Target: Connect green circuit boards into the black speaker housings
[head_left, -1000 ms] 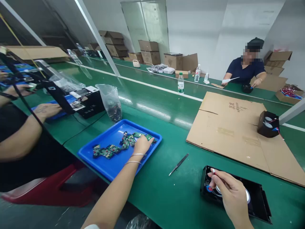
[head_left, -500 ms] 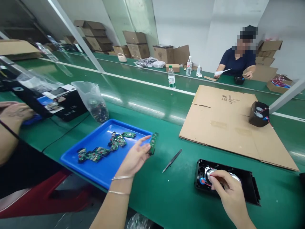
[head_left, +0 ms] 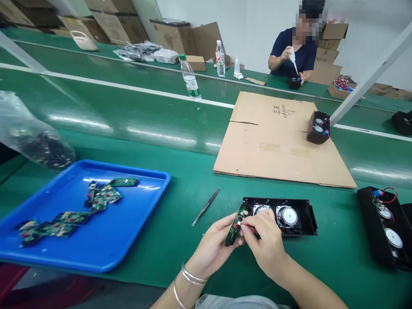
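Note:
A green circuit board (head_left: 234,231) is held up at a tilt in my left hand (head_left: 210,246), gripped along its edges. My right hand (head_left: 268,240) closes in a pinch on a small white connector (head_left: 242,222), right against the board's face; whether it is seated there I cannot tell. Just behind both hands lies an open black speaker housing (head_left: 305,214) with two round speakers (head_left: 287,216), one partly covered by my right hand. Tweezers (head_left: 206,206) rest on the green table, left of the housing.
A blue tray (head_left: 138,210) with several circuit boards (head_left: 106,195) stands at left, beside a plastic bag (head_left: 38,137). Flat cardboard (head_left: 267,133) carries another speaker housing (head_left: 318,127). More housings (head_left: 373,219) sit at right. Across the line, a co-worker (head_left: 294,49) holds a white bottle.
My left hand has carried the board rightward from beside the tray to the housing. My right hand has come out of the housing to meet it. The view has turned right.

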`<move>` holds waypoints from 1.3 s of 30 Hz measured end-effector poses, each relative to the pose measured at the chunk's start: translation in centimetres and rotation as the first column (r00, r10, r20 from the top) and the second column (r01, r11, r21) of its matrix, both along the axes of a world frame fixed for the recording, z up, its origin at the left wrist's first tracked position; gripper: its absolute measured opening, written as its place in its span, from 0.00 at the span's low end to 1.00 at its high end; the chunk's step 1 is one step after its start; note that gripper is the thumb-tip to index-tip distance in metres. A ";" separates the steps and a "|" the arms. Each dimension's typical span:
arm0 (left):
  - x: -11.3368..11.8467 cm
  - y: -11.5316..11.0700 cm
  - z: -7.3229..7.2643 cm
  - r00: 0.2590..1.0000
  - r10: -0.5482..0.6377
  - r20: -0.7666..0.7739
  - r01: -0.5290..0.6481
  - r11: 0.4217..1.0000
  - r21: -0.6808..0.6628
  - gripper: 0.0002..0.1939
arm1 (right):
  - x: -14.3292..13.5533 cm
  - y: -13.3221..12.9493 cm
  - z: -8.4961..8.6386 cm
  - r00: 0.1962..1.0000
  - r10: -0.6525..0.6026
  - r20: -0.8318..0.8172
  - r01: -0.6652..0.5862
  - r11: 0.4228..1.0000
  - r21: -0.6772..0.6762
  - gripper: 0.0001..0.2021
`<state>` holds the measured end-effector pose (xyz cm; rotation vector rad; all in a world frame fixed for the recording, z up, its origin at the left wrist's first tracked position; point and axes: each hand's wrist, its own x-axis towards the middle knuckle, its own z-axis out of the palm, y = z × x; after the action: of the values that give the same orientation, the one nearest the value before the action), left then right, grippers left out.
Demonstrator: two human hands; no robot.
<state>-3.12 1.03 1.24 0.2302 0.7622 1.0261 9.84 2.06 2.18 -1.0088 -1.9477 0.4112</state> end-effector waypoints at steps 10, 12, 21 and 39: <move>-0.9 0.5 0.1 0.980 0.003 -0.199 0.023 0.992 0.127 0.12 | 0.5 0.3 0.0 0.963 -0.071 0.258 -0.026 0.935 0.353 0.06; -1.2 0.6 0.0 0.977 -0.002 -0.214 0.032 0.990 0.137 0.14 | 0.5 0.3 0.0 0.957 -0.066 0.281 -0.039 0.935 0.352 0.06; -3.5 1.6 0.2 0.934 -0.246 -0.261 0.279 0.955 0.100 0.23 | 0.3 0.1 0.6 0.962 0.003 0.274 -0.075 0.964 0.253 0.07; -2.0 -0.6 0.1 0.693 -0.134 -0.708 0.368 0.910 0.188 0.21 | 0.4 -0.1 -0.2 0.955 0.005 0.298 -0.067 0.978 0.197 0.10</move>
<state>-5.09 0.44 1.31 1.0233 1.1903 0.7752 10.29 2.00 1.97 -0.9427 -2.2265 0.0759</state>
